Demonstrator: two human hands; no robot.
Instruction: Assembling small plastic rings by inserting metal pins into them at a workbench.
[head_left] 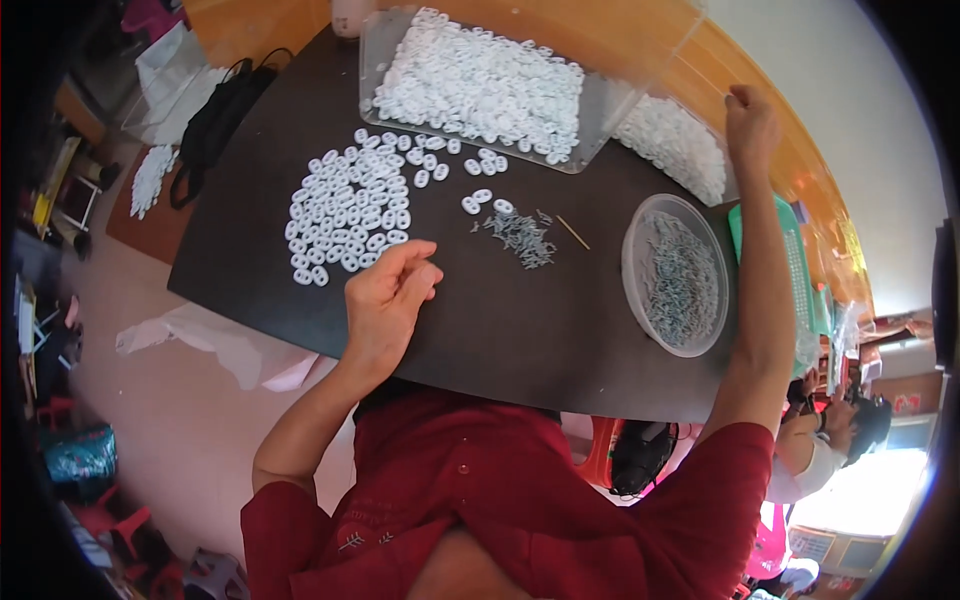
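My left hand [385, 290] hovers at the near side of a spread of white oval plastic pieces with two holes each [350, 200]. Its fingers are curled, thumb against the forefinger; whatever they may hold cannot be made out. My right hand [752, 130] is raised at the far right, above the end of a bag or tray of more white pieces [675, 145]. That hand is closed too, its contents hidden. Between the hands lie a small heap of grey screws [522, 240], a few loose white ovals [482, 197] and a thin yellowish stick [573, 233].
A clear bin [595, 140] full of white pieces stands at the back. Under my right forearm's left side sits a round tub [632, 285] of screws, with a green basket [778, 240] beyond. A black bag [225, 110] lies at left; another person [835, 440] sits at right.
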